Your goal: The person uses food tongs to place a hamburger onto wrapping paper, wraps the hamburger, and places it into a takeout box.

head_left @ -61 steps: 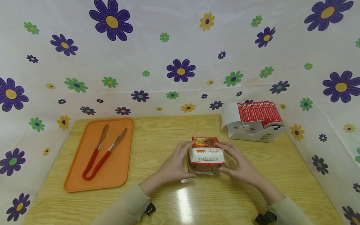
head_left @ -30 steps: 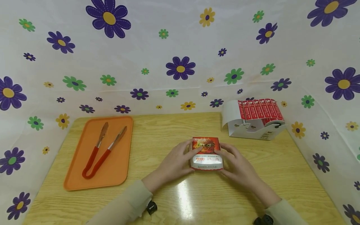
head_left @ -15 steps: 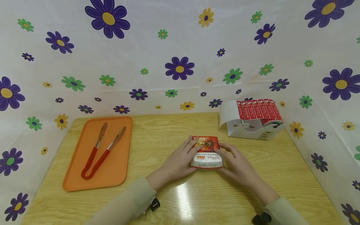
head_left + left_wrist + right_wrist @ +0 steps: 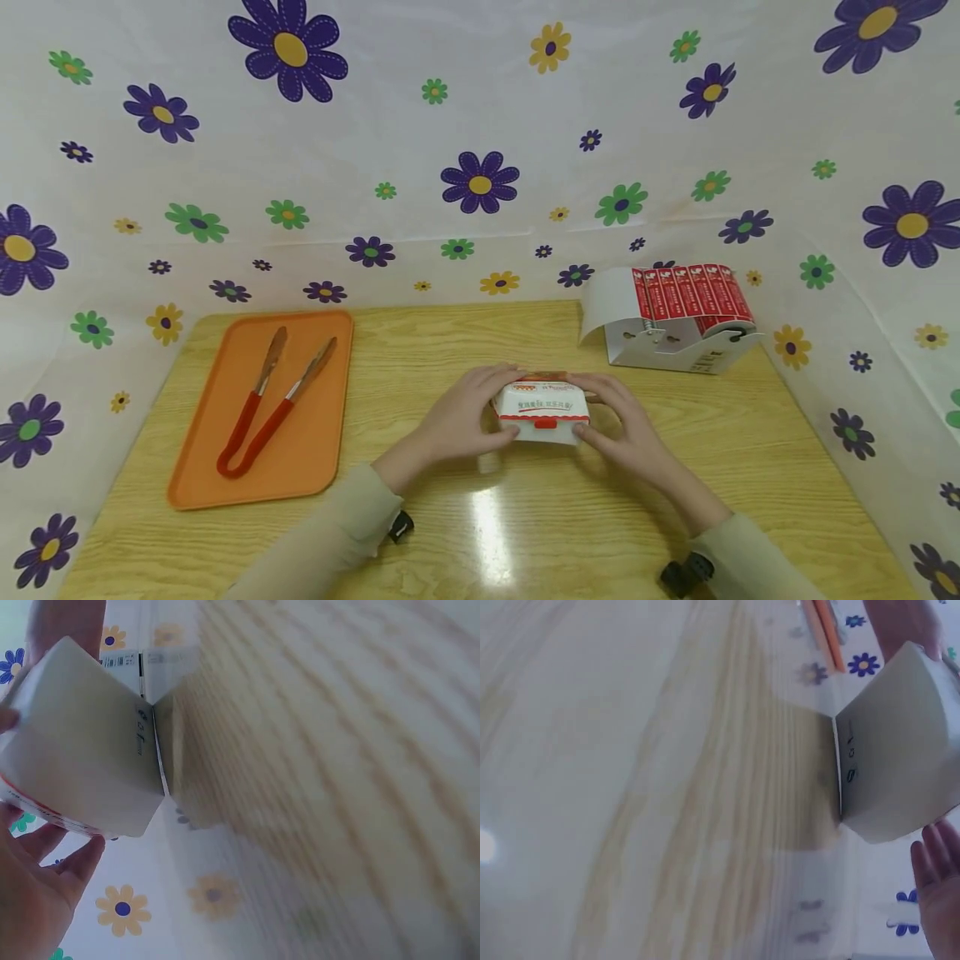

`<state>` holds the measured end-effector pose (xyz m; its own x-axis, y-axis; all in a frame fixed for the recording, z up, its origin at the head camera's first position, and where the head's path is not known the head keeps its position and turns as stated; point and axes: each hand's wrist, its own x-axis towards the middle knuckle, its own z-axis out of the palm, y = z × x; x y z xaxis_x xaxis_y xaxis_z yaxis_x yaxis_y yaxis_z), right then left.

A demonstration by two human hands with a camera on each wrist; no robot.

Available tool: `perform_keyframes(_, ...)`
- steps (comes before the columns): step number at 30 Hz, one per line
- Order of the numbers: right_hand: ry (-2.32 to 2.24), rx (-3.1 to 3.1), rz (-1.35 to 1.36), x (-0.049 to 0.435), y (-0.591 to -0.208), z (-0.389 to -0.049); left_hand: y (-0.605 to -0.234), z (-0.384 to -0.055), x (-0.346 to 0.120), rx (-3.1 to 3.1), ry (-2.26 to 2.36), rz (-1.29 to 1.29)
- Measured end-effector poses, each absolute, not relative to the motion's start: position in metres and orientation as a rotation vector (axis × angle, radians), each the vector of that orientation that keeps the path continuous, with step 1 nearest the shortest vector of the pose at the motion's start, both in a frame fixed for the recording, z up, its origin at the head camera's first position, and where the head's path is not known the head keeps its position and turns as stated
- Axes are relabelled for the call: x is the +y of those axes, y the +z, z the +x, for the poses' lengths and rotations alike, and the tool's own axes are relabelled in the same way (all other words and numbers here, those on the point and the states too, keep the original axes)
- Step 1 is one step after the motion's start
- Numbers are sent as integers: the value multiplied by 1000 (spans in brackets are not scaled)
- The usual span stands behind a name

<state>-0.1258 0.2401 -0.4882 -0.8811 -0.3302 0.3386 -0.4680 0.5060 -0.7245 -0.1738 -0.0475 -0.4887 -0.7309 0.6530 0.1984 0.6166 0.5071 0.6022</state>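
Note:
A small white and red burger box [image 4: 543,404] with printed lettering is tilted back, its front face turned toward me. A red tab [image 4: 546,423] shows at the middle of that face, below the lid's red scalloped edge. My left hand [image 4: 457,417] grips the box's left side, thumb at the front corner and fingers along the side and top. On the right side my right hand [image 4: 626,425] holds it the same way. Both wrist views show the plain white side of the box [image 4: 97,742], its lower edge close to the tabletop.
An orange tray [image 4: 206,454] at the left bears red-handled tongs [image 4: 251,433]. At the back right stands a white dispenser [image 4: 660,354] with rolls of red labels [image 4: 693,292]. Behind the wooden table [image 4: 420,342] hangs a flowered white cloth [image 4: 405,125].
Two seconds ago the lid was partly raised over the base; it then came down under both hands. Since then the box has tipped back, and both thumbs have moved onto its front corners.

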Motion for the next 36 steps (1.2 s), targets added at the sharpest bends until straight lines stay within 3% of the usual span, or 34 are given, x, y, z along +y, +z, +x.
perform_keyframes(14,1721,-2540,472,219,-485,-137,-497,-171,-34,2504,1400,826)
perform_keyframes(21,1792,-2417,585,211,-482,-140,-496,-174,-35,2489,1435,777)
perform_keyframes(36,1781,-2353,504,183,-479,-148,-495,-177,-35,2474,1454,728)
